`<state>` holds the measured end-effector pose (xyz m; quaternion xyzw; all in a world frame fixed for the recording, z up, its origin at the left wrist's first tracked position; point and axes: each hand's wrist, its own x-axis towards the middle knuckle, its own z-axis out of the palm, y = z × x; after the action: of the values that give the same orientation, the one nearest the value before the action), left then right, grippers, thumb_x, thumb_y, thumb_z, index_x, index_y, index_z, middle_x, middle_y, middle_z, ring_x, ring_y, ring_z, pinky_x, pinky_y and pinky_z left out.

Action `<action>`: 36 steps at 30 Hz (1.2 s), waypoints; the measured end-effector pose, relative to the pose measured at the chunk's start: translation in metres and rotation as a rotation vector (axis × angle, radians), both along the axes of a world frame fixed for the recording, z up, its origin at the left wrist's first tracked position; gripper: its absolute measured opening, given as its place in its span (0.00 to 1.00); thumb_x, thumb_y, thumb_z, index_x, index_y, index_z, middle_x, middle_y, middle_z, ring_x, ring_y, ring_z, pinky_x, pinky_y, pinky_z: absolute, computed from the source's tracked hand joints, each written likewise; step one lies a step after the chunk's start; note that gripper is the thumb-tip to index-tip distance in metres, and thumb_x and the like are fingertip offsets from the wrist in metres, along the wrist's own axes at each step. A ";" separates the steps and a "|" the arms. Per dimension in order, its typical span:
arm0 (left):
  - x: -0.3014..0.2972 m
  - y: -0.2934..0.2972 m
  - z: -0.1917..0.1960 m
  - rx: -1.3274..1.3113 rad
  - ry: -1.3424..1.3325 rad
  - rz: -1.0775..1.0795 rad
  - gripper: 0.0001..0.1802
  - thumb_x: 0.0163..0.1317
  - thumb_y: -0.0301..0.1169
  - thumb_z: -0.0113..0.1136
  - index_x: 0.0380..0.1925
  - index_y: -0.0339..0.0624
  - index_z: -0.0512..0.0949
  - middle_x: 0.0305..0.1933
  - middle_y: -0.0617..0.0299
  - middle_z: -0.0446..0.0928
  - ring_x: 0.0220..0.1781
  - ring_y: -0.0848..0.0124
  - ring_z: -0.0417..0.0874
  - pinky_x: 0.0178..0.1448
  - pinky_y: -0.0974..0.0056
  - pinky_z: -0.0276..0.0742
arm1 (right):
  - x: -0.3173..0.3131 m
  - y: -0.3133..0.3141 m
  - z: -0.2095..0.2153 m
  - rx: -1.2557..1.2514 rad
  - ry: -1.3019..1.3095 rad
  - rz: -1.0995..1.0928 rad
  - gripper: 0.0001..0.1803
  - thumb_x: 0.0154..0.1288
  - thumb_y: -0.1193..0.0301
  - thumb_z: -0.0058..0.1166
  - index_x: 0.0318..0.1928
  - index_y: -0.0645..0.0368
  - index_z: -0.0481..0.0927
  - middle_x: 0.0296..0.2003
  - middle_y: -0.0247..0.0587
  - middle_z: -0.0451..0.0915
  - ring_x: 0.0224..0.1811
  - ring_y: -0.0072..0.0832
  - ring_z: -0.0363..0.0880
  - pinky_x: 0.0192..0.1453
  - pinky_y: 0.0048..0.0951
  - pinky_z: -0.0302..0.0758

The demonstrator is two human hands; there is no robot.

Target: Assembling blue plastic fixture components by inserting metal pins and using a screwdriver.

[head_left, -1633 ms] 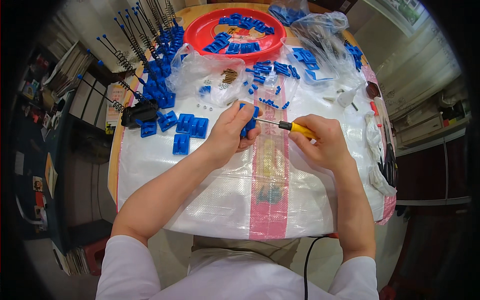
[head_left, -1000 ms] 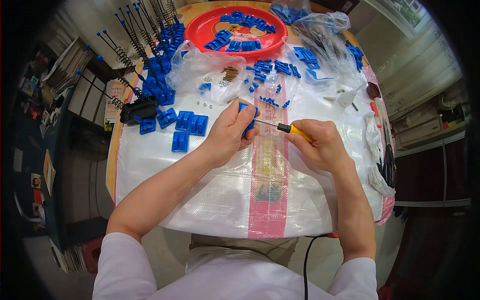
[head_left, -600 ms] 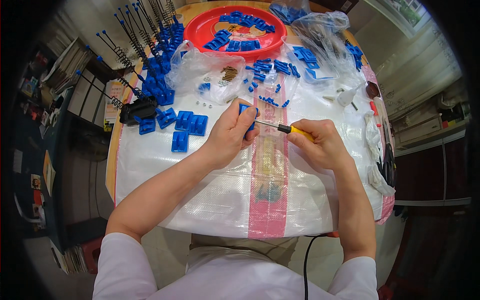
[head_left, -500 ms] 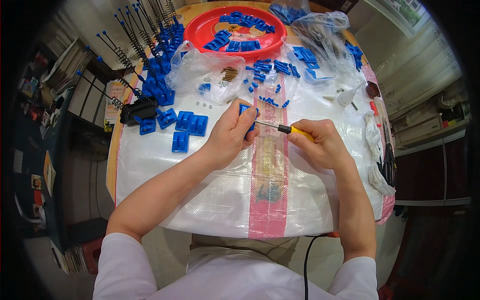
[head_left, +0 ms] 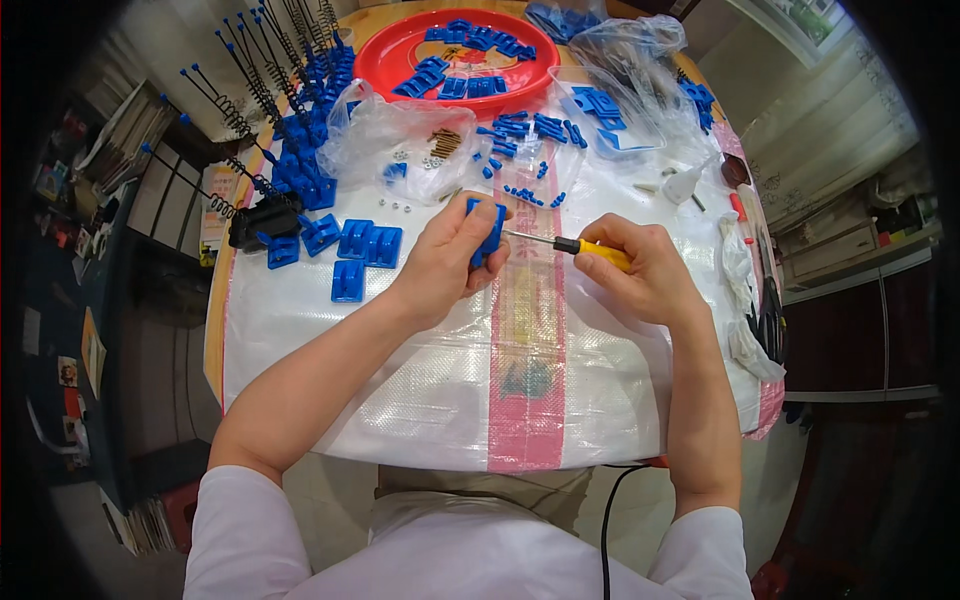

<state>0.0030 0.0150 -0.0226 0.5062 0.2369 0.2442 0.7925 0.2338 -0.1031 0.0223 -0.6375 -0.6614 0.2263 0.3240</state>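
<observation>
My left hand [head_left: 447,255] is closed around a blue plastic block [head_left: 487,228], with the thumb on its near face. A screwdriver [head_left: 604,255] with a yellow and black handle is gripped in my right hand [head_left: 640,270]. Its metal shaft points left, and the tip meets the right side of the blue block; the exact contact point is too small to make out. Several matching blue blocks [head_left: 383,246] lie on the table left of my left hand. Small nuts [head_left: 394,206] and a pile of brass-coloured screws [head_left: 444,143] sit just beyond it.
A red round tray [head_left: 375,62] holding blue parts stands at the back. Blue pieces with tall black springs [head_left: 290,150] crowd the back left. Clear plastic bags [head_left: 350,135], small blue rods [head_left: 548,126] and a white squeeze bottle [head_left: 683,184] lie around; scissors [head_left: 770,320] rest at the right edge.
The whole view has shifted slightly, so the table appears a little further left. My hands still hold the block and screwdriver together; the right hand's fingers have turned a little on the handle.
</observation>
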 end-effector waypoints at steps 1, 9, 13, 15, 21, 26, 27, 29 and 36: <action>0.000 0.002 0.000 -0.027 -0.009 0.013 0.19 0.82 0.47 0.44 0.57 0.45 0.70 0.28 0.62 0.75 0.23 0.79 0.68 0.24 0.73 0.58 | 0.003 0.000 0.001 -0.011 -0.001 -0.002 0.12 0.64 0.65 0.65 0.36 0.63 0.84 0.27 0.49 0.83 0.28 0.40 0.82 0.36 0.36 0.76; -0.004 0.009 0.000 -0.201 -0.241 -0.023 0.26 0.79 0.42 0.42 0.69 0.40 0.67 0.37 0.58 0.81 0.32 0.72 0.75 0.32 0.67 0.68 | 0.029 -0.002 -0.004 0.006 -0.299 -0.087 0.10 0.60 0.66 0.65 0.37 0.60 0.86 0.35 0.45 0.80 0.39 0.40 0.82 0.45 0.38 0.77; -0.004 0.010 -0.003 -0.234 -0.290 -0.078 0.26 0.80 0.41 0.43 0.71 0.39 0.64 0.45 0.56 0.81 0.36 0.71 0.77 0.38 0.67 0.72 | 0.033 -0.004 -0.005 -0.040 -0.369 -0.150 0.11 0.59 0.65 0.66 0.37 0.59 0.86 0.35 0.44 0.81 0.41 0.40 0.83 0.47 0.39 0.79; -0.002 0.008 -0.002 -0.230 -0.271 -0.098 0.27 0.80 0.41 0.44 0.71 0.38 0.63 0.49 0.55 0.80 0.38 0.70 0.77 0.40 0.67 0.73 | 0.033 -0.004 -0.006 -0.043 -0.382 -0.166 0.11 0.58 0.64 0.66 0.37 0.59 0.86 0.36 0.44 0.81 0.41 0.41 0.83 0.47 0.39 0.79; -0.001 -0.001 -0.005 -0.227 -0.302 -0.186 0.28 0.80 0.42 0.51 0.72 0.39 0.62 0.54 0.54 0.79 0.44 0.71 0.82 0.51 0.65 0.78 | 0.021 -0.003 -0.003 0.122 -0.392 -0.165 0.16 0.54 0.64 0.70 0.40 0.60 0.84 0.38 0.45 0.82 0.45 0.44 0.82 0.50 0.41 0.78; 0.001 -0.007 -0.003 -0.246 -0.246 -0.220 0.28 0.79 0.40 0.54 0.73 0.42 0.63 0.54 0.53 0.79 0.46 0.71 0.83 0.51 0.65 0.79 | 0.005 0.006 -0.011 0.458 -0.322 -0.048 0.25 0.51 0.66 0.74 0.49 0.59 0.83 0.49 0.47 0.82 0.52 0.46 0.81 0.57 0.43 0.77; 0.001 -0.005 -0.005 -0.244 -0.252 -0.226 0.28 0.79 0.40 0.54 0.72 0.42 0.63 0.54 0.54 0.79 0.46 0.71 0.83 0.52 0.65 0.79 | 0.000 0.008 -0.010 0.483 -0.298 -0.011 0.26 0.50 0.66 0.75 0.50 0.59 0.83 0.50 0.46 0.82 0.52 0.46 0.81 0.57 0.43 0.77; 0.001 -0.004 -0.007 -0.241 -0.249 -0.227 0.27 0.79 0.40 0.53 0.72 0.42 0.64 0.54 0.54 0.79 0.47 0.70 0.83 0.53 0.64 0.80 | -0.010 0.010 -0.009 0.531 -0.250 0.061 0.28 0.49 0.67 0.75 0.52 0.58 0.83 0.53 0.45 0.82 0.54 0.45 0.80 0.59 0.43 0.77; 0.006 -0.006 -0.010 -0.196 -0.205 -0.212 0.26 0.79 0.41 0.53 0.68 0.37 0.68 0.55 0.55 0.79 0.54 0.68 0.83 0.60 0.60 0.81 | -0.032 0.014 -0.013 0.562 -0.289 0.202 0.31 0.44 0.67 0.77 0.52 0.59 0.83 0.53 0.41 0.82 0.54 0.43 0.81 0.57 0.41 0.78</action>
<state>0.0093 0.0088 -0.0327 0.4209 0.1227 0.1852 0.8795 0.2019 -0.0891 0.0093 -0.4800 -0.7968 -0.0266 0.3660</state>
